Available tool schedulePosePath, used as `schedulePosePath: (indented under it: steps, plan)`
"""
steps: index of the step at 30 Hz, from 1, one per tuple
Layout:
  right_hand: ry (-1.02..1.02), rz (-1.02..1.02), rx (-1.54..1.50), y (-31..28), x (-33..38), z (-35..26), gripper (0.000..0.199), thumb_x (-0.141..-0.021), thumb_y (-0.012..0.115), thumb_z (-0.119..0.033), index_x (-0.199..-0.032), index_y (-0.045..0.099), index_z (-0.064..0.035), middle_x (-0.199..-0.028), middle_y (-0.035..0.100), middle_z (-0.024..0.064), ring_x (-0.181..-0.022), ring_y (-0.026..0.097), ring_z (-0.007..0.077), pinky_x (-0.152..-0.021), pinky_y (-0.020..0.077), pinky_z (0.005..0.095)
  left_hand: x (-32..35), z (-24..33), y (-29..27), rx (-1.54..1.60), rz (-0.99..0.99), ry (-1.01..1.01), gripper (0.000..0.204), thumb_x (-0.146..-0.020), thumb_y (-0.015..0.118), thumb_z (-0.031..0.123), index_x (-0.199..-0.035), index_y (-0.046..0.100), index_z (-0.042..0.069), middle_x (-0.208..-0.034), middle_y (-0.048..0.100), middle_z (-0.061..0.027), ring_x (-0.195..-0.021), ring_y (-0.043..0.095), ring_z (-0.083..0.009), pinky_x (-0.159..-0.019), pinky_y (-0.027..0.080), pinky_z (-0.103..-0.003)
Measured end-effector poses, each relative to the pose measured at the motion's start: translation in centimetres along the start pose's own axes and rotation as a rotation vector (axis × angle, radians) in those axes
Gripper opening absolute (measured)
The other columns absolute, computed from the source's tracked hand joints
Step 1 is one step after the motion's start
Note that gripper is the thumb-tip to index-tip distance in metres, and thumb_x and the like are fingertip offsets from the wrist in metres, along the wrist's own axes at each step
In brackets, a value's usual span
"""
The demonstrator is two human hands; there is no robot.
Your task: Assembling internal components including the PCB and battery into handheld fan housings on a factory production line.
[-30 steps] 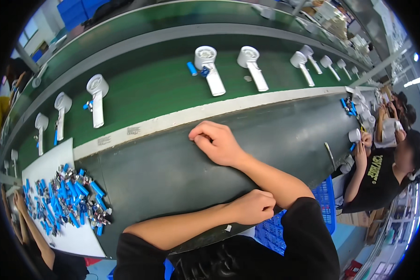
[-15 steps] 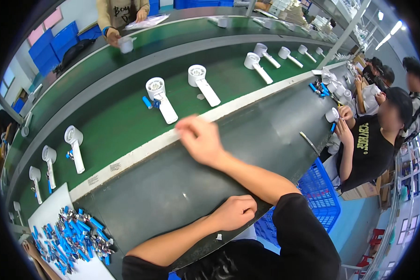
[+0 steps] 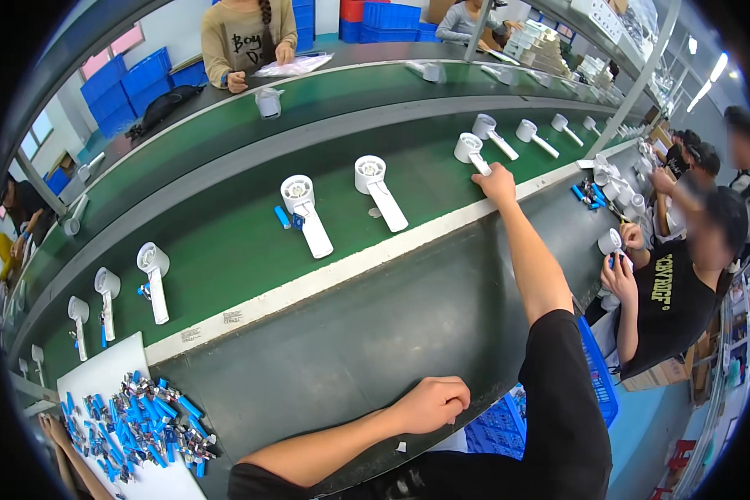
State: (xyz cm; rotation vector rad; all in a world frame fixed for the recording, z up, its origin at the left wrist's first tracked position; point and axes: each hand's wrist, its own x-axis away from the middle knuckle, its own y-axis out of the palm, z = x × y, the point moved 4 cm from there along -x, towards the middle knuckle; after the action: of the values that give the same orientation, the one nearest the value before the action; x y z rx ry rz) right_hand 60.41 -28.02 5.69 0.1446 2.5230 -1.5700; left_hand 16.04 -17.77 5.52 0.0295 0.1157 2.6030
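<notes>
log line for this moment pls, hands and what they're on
right hand: stretched out, on handle of white handheld fan on green conveyor belt | left hand: fisted, resting on grey bench edge, holding nothing visible

left hand: bare, no glove | right hand: bare, no glove | forearms bare | black short sleeves, black top

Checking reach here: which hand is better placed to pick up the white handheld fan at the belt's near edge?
Probably the right. The right hand is stretched out onto the white fan on the green belt; the left hand rests as a fist on the grey table, far away.
</notes>
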Motion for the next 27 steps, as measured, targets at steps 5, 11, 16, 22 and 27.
schedulePosePath:
  steps: [5,11,16,22,27]
  plan:
    - [-0.094,0.05,-0.111,-0.8,3.1,-3.0,0.05,-0.072,0.074,-0.037,-0.104,0.065,0.0004,-0.095,0.068,0.025,-0.093,0.066,0.039,-0.082,0.0515,0.0453,-0.7,0.0,0.0,0.001,0.036,0.022,0.009,-0.086,0.051,0.0,-0.081,0.058,-0.004,-0.082,0.058,-0.0103,-0.06,0.064,-0.0176,-0.058,0.052,-0.031]
    - [-0.523,-0.239,-0.45,-4.9,23.9,-7.7,0.053,-0.076,0.072,-0.022,-0.12,0.051,-0.0008,-0.096,0.067,0.0214,-0.092,0.067,0.0369,-0.08,0.0527,0.0418,-0.6,0.1,0.7,-0.195,0.1,0.131,0.007,-0.082,0.052,-0.003,-0.084,0.059,-0.001,-0.091,0.061,-0.0097,-0.064,0.063,-0.0188,-0.062,0.052,-0.031]
    - [-0.52,-0.562,-0.37,-5.8,37.4,-9.5,0.065,-0.08,0.07,-0.029,-0.134,0.041,-0.0049,-0.107,0.063,0.0255,-0.09,0.064,0.0433,-0.078,0.0517,0.0484,1.7,1.2,3.6,-0.439,0.084,0.384,0.003,-0.081,0.058,0.004,-0.081,0.06,0.001,-0.083,0.06,-0.0122,-0.069,0.06,-0.0313,-0.066,0.051,-0.039]
    - [-0.751,-0.632,-0.364,-6.5,43.1,-13.1,0.075,-0.082,0.068,-0.027,-0.141,0.031,0.0029,-0.105,0.063,0.0276,-0.086,0.061,0.0472,-0.077,0.0502,0.0502,9.8,3.1,5.4,-0.808,0.029,0.287,0.008,-0.081,0.061,0.011,-0.081,0.061,0.003,-0.082,0.062,-0.0107,-0.073,0.061,-0.0293,-0.068,0.051,-0.04]
    - [-0.975,-0.477,-0.382,-6.5,41.4,-13.9,0.054,-0.077,0.072,-0.018,-0.124,0.053,-0.0012,-0.096,0.065,0.0188,-0.088,0.062,0.0389,-0.075,0.0505,0.0449,19.0,4.5,2.8,-0.864,0.424,0.193,0.007,-0.081,0.063,0.008,-0.087,0.063,0.003,-0.09,0.064,-0.0102,-0.078,0.063,-0.0283,-0.072,0.053,-0.037]
